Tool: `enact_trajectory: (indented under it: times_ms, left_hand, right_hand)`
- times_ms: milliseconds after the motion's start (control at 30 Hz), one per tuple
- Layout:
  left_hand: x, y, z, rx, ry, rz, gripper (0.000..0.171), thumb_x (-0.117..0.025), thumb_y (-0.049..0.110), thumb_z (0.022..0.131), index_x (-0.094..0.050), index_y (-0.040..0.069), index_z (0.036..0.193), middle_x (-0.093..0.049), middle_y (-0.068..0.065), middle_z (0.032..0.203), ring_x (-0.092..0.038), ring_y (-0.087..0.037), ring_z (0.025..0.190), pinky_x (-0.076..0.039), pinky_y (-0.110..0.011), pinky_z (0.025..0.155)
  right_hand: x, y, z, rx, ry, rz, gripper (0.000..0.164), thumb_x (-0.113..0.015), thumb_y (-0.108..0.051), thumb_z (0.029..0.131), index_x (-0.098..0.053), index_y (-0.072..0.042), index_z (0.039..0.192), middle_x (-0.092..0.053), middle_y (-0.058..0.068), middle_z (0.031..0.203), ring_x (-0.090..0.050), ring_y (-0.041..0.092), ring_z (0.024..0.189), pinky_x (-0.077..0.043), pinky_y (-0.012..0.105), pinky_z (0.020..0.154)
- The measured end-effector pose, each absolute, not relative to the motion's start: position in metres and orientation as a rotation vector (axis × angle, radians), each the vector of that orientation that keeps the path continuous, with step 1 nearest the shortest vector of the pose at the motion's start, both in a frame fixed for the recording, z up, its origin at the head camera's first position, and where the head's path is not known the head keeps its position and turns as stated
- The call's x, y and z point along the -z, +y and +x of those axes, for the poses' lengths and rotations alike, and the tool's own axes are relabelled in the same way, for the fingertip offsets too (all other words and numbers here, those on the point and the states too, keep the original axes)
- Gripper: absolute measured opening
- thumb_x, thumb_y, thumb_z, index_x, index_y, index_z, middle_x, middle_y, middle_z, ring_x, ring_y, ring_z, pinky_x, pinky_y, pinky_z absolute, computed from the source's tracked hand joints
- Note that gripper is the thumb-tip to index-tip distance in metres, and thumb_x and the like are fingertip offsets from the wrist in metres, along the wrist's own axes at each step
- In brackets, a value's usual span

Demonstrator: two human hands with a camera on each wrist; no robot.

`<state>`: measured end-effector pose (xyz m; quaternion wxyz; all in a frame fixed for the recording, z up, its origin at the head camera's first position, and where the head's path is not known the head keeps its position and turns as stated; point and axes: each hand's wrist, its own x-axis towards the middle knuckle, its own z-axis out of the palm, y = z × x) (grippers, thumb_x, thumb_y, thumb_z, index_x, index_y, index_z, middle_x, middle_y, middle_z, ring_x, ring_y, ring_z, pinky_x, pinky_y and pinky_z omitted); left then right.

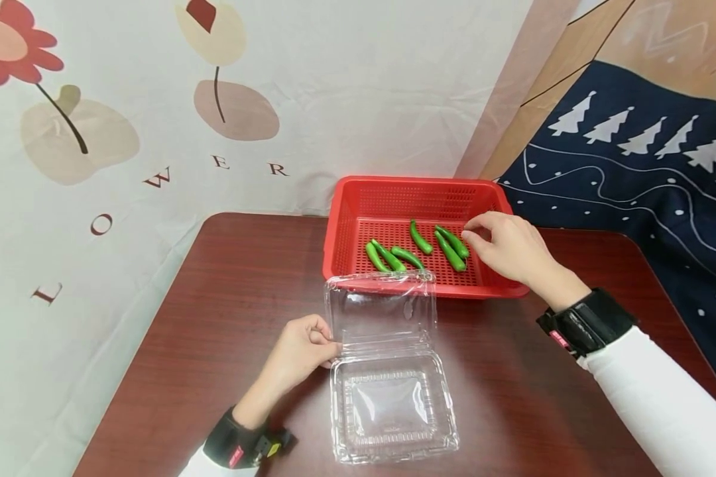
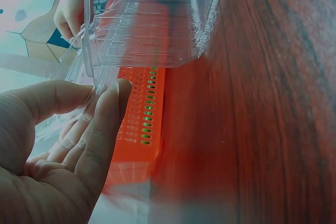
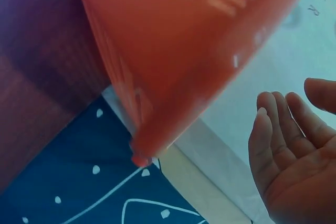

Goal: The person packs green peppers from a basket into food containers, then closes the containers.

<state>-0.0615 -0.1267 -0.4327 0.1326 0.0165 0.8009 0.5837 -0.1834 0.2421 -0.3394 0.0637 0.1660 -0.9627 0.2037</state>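
Note:
A clear plastic clamshell box (image 1: 395,404) lies unfolded on the table, its lid (image 1: 382,315) tilted up against the front of a red plastic basket (image 1: 423,290). Near the hinge, at the box's left edge, my left hand (image 1: 301,350) pinches the plastic between thumb and fingers; the left wrist view shows this grip closely. Several green chili peppers (image 1: 450,252) lie in the basket, some partly behind the lid's top edge. Over the basket's right side hovers my right hand (image 1: 510,246), fingers relaxed and holding nothing, just right of the nearest peppers.
Under everything is a dark red-brown wooden table (image 1: 238,285). A white flower-printed cloth (image 1: 346,86) hangs behind it, and a navy cloth with white trees (image 1: 632,172) hangs at the right.

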Motion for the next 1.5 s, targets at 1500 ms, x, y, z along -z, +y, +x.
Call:
enact_trajectory:
  times_ms: [1500]
  left_hand:
    - [0.435,-0.131,-0.071,-1.700,2.320,0.037,0.019,-0.076,-0.005,0.084,-0.059,0.001,0.085,-0.074,-0.015,0.072,-0.069,-0.019,0.060,-0.061,-0.031,0.058]
  right_hand:
    - [0.358,0.209,-0.286,-0.251,-3.688,0.477,0.030,-0.075,-0.029,0.095,-0.071,0.001,0.100,-0.060,0.008,0.078,-0.059,0.026,0.080,-0.048,0.034,0.070]
